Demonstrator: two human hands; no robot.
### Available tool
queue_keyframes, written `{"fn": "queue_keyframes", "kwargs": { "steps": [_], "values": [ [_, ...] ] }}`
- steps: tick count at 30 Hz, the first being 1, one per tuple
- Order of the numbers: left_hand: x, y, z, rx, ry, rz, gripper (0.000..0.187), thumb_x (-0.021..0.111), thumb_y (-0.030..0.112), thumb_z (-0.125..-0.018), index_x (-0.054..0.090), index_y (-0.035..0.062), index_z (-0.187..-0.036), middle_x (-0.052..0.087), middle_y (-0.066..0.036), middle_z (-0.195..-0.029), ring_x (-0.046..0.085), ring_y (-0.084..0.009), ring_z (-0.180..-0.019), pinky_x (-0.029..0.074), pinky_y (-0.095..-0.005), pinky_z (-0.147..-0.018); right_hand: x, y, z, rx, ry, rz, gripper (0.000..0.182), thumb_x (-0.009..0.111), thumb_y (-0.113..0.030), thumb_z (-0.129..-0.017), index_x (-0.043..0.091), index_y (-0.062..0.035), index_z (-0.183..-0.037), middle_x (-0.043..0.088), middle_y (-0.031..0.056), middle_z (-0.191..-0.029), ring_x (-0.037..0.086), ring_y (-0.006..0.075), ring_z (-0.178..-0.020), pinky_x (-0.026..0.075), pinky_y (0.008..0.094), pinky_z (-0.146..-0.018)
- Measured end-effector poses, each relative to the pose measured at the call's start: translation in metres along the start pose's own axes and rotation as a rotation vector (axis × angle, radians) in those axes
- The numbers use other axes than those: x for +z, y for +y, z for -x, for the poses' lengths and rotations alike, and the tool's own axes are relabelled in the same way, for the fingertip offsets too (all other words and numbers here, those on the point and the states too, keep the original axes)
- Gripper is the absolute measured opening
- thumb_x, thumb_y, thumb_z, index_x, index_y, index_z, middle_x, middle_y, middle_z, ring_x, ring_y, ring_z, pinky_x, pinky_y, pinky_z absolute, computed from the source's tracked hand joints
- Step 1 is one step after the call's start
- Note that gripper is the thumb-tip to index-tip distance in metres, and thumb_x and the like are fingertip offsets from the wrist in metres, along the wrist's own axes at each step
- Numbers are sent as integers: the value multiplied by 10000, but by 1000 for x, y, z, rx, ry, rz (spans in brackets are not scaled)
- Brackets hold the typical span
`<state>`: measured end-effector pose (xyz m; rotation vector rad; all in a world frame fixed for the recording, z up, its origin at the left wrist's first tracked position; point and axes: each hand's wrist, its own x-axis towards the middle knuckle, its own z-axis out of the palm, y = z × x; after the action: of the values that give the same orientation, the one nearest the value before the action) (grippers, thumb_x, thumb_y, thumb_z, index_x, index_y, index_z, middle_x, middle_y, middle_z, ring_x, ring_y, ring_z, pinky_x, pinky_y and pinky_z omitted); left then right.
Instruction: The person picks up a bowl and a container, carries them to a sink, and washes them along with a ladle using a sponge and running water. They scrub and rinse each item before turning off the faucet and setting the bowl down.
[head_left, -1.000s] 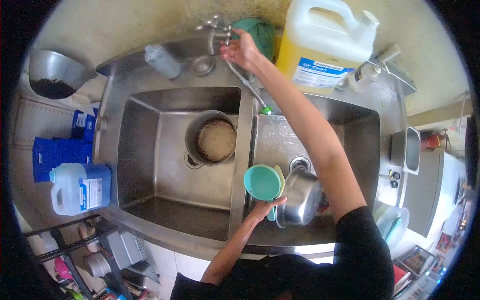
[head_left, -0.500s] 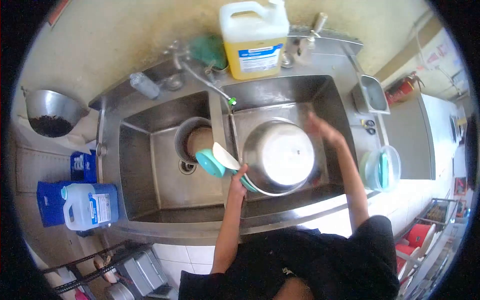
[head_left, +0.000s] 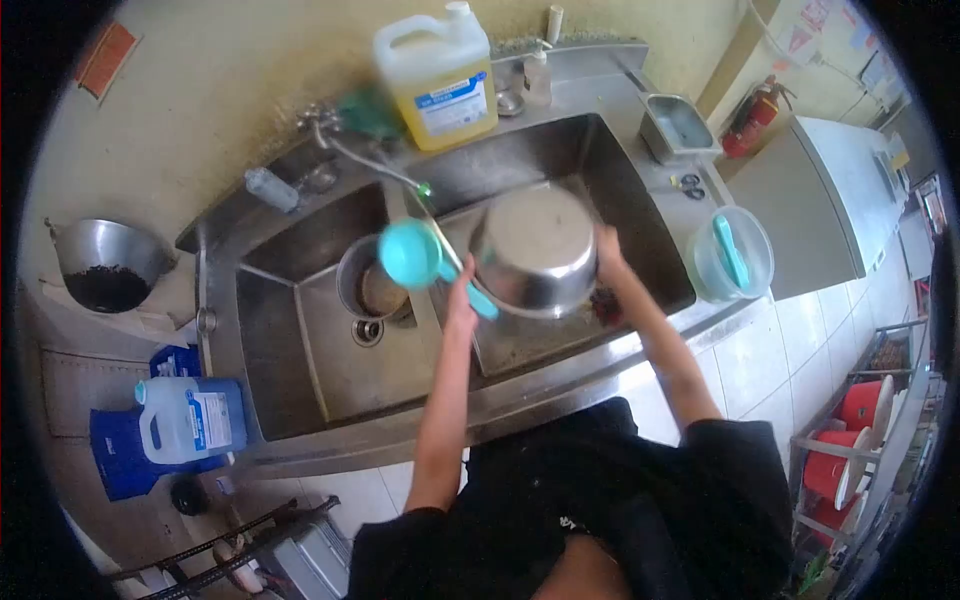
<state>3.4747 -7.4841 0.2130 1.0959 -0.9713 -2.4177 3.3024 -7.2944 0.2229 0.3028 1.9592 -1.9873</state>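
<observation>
An upturned stainless steel mixing bowl [head_left: 540,250] hangs tilted over the right sink basin, slightly blurred, its base facing up toward me. My left hand [head_left: 460,298] is closed around the handle of a turquoise dipper [head_left: 410,255] and also meets the bowl's left rim. The dipper's round cup sticks out over the divider between the basins. On the bowl's right side, my right hand [head_left: 608,258] grips the edge, with its fingers partly hidden behind the metal. A metal pot [head_left: 355,275] with brownish contents stands in the left basin, below the dipper.
A faucet [head_left: 375,165] with a green tip reaches over the divider. Behind stands a jug of yellow liquid [head_left: 445,95]; at left, a jug of blue liquid [head_left: 195,420]. On the right counter are a steel container [head_left: 680,130], scissors [head_left: 690,186] and a clear plastic tub [head_left: 750,255].
My right hand has come in from beside the bowl and taken hold of its right edge. The bowl has tipped and shifted left, and the dipper's cup has risen. The camera view has shifted.
</observation>
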Motion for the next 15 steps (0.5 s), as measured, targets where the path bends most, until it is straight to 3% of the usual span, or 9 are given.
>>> {"fn": "queue_keyframes", "kwargs": {
  "steps": [1, 2, 3, 5, 7, 10, 13, 14, 15],
  "values": [
    [-6, -20, 1, -9, 94, 28, 394, 560, 275, -750, 449, 32, -1039, 512, -62, -928, 490, -199, -900, 377, -350, -815, -15, 56, -34, -261, -210, 121, 453, 475, -347, -776, 500, 36, -1016, 515, 134, -1032, 467, 186, -941, 348, 301, -808],
    [-15, -33, 6, 18, -53, 123, 385, 566, 285, -748, 453, 37, -1020, 510, -49, -945, 482, -179, -908, 379, -325, -805, -14, 46, -6, -263, -154, 153, 546, 468, -340, -779, 368, 39, -1159, 422, 127, -1171, 389, 212, -1079, 282, 293, -896],
    [-29, -47, 16, 19, -176, 212, 376, 572, 295, -747, 456, 43, -1001, 507, -36, -961, 475, -159, -917, 380, -301, -795, -15, 49, -3, -102, -197, 101, 565, 478, -329, -779, 324, 26, -1191, 374, 150, -1205, 346, 225, -1116, 257, 295, -921],
    [-40, -52, 42, -12, -72, 225, 361, 563, 289, -755, 460, 36, -992, 512, -46, -954, 479, -160, -914, 386, -304, -792, -14, 28, -4, 138, -414, -3, 648, 534, -339, -746, 270, 14, -1220, 343, 190, -1212, 341, 242, -1118, 248, 307, -930],
    [-35, -37, 57, 17, -28, 257, 337, 548, 283, -766, 456, 41, -982, 515, -54, -929, 491, -172, -891, 397, -316, -780, 4, -20, 41, -90, -618, 239, 761, 625, -346, -670, 244, -2, -1233, 355, 213, -1181, 355, 259, -1101, 269, 320, -919],
    [-32, -23, 74, 85, -37, 288, 324, 520, 274, -784, 429, 50, -999, 517, -68, -907, 515, -194, -850, 424, -340, -746, 23, -54, 68, -498, -654, 569, 818, 687, -350, -598, 272, -4, -1211, 404, 200, -1122, 393, 251, -1056, 307, 322, -891],
    [-35, -8, 75, 189, 33, 206, 339, 517, 273, -786, 428, 43, -1019, 516, -75, -936, 511, -192, -867, 422, -339, -748, 47, -51, 67, -261, -614, 288, 790, 711, -331, -567, 322, -2, -1171, 423, 188, -1093, 433, 231, -998, 339, 310, -856],
    [-45, -8, 68, 189, -31, 200, 357, 514, 268, -788, 424, 36, -1045, 514, -80, -957, 507, -190, -881, 422, -333, -755, 53, -47, 66, -289, -550, 278, 626, 675, -348, -610, 431, 4, -1067, 466, 163, -1045, 457, 211, -951, 360, 300, -817],
    [-45, -6, 69, 190, -11, 195, 359, 513, 267, -789, 425, 33, -1047, 513, -78, -958, 506, -190, -882, 422, -331, -758, 57, -43, 63, -245, -525, 269, 564, 647, -357, -637, 458, 1, -1029, 481, 155, -1022, 457, 205, -951, 367, 301, -803]
  ]
}}
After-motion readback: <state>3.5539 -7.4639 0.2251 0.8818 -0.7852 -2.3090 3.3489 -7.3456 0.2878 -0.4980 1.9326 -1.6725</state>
